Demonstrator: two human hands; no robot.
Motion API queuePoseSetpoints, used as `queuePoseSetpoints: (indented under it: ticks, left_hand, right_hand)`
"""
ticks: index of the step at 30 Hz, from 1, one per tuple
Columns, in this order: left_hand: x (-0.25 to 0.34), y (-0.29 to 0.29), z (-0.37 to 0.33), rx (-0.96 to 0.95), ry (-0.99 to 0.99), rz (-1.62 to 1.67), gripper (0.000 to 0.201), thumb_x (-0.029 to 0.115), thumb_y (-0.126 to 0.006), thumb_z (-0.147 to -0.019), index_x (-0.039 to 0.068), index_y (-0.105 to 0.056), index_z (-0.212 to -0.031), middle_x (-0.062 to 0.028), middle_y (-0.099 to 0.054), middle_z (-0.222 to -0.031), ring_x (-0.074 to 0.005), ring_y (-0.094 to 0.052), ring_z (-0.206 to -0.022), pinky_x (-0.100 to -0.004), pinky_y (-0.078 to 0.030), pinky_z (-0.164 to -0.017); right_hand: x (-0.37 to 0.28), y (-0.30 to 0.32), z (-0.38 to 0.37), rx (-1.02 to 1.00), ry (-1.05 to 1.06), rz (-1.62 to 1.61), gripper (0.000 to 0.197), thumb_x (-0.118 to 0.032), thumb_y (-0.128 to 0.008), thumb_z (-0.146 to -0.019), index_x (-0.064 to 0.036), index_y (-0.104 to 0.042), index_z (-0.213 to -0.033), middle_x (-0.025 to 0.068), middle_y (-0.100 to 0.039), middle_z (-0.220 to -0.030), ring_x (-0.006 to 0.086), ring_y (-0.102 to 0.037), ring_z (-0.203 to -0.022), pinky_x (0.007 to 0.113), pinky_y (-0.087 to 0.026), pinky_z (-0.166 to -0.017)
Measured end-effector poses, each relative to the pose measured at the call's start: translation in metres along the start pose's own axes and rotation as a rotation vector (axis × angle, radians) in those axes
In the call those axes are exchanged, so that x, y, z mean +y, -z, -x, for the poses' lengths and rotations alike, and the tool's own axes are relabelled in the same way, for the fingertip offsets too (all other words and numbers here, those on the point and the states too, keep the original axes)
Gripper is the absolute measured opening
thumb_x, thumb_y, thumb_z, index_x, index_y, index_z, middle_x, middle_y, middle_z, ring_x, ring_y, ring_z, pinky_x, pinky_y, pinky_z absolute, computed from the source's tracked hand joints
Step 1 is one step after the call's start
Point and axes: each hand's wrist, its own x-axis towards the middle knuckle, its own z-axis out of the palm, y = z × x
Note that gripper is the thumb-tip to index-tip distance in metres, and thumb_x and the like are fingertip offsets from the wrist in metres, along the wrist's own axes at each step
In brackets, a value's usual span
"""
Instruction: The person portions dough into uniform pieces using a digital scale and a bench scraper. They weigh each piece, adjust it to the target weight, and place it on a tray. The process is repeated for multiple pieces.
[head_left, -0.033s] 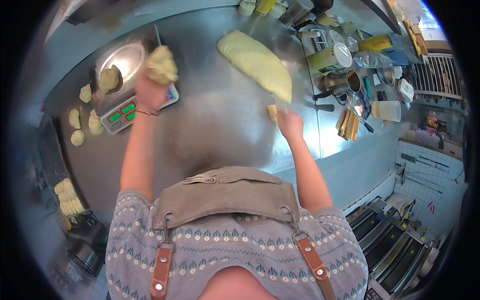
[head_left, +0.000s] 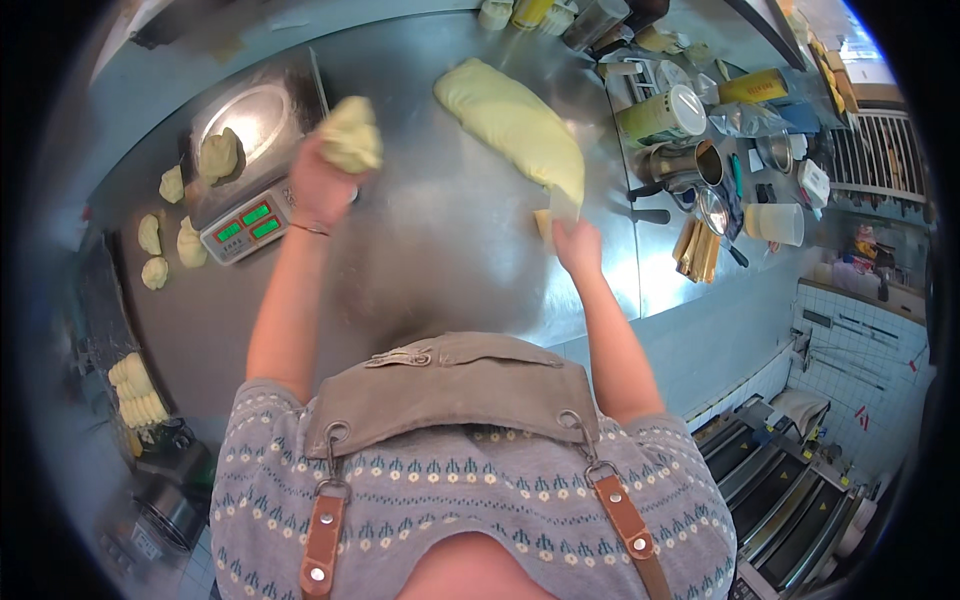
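In my left hand (head_left: 318,183) is a lump of pale yellow dough (head_left: 352,135), slightly smeared by motion, held above the steel table just right of the digital scale (head_left: 245,232). Another dough piece (head_left: 217,155) rests on the scale's steel plate. A large, long slab of dough (head_left: 515,120) lies farther back in the middle. At its near right end, my right hand (head_left: 577,245) is closed on a translucent scraper (head_left: 565,205), whose blade touches or overlaps the dough tip. Beside it is a small tan wedge-shaped thing (head_left: 543,225) that I cannot make out.
Several dough pieces (head_left: 190,243) lie left of the scale. Shaped dough rolls (head_left: 138,392) sit at the far left. Along the right stand a lidded tub (head_left: 675,112), a metal pitcher (head_left: 690,163), a strainer (head_left: 713,210) and a plastic measuring cup (head_left: 775,222).
My left hand has moved a little to the right with the dough lump, uncovering more of the scale's front. My right hand and the scraper have barely moved.
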Motion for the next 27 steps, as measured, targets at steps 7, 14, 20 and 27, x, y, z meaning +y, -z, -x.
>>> queuePoseSetpoints:
  ticks: [7,14,20,27]
  left_hand:
    - [-0.231,-0.021,-0.02,0.05,0.216,-0.635,0.056,0.005,-0.061,-0.087,0.009,-0.041,-0.139,-0.0094,-0.05,-0.136,-0.0235,-0.051,-0.123,-0.036,-0.041,-0.105]
    - [-0.309,-0.009,-0.014,-0.097,-0.231,-1.319,0.066,0.019,-0.071,-0.083,0.005,-0.039,-0.139,-0.0232,-0.033,-0.147,-0.039,-0.03,-0.139,-0.044,-0.025,-0.115]
    - [-0.142,-0.058,0.018,0.286,-0.717,-1.433,0.053,0.016,-0.059,-0.089,0.006,-0.04,-0.137,-0.0187,-0.017,-0.154,-0.0343,-0.028,-0.139,-0.0443,-0.026,-0.114]
    - [0.06,-0.023,0.012,0.675,-0.332,-1.845,0.07,0.031,-0.061,-0.087,0.01,-0.033,-0.147,-0.0218,-0.014,-0.157,-0.0356,-0.013,-0.146,-0.046,-0.023,-0.115]
  right_hand:
    - [0.026,-0.035,-0.021,-0.205,-0.307,-0.011,0.035,-0.024,-0.06,-0.076,0.0081,-0.068,-0.089,0.031,-0.066,-0.087,0.0461,-0.065,-0.086,0.05,-0.053,-0.079]
    - [0.025,-0.046,-0.036,-0.42,-0.005,-0.042,0.024,-0.017,-0.059,-0.079,0.0041,-0.069,-0.083,0.0211,-0.07,-0.08,0.0307,-0.067,-0.068,0.045,-0.051,-0.062]
    - [-0.056,0.011,0.017,-0.543,-0.296,-1.219,0.051,-0.013,-0.07,-0.087,0.0002,-0.05,-0.132,0.0098,-0.06,-0.125,0.0215,-0.06,-0.11,0.036,-0.047,-0.096]
    - [-0.096,0.001,0.059,-0.717,-0.067,-0.683,0.038,-0.019,-0.071,-0.087,0.0036,-0.062,-0.117,0.0101,-0.068,-0.108,0.0196,-0.063,-0.099,0.033,-0.049,-0.087]
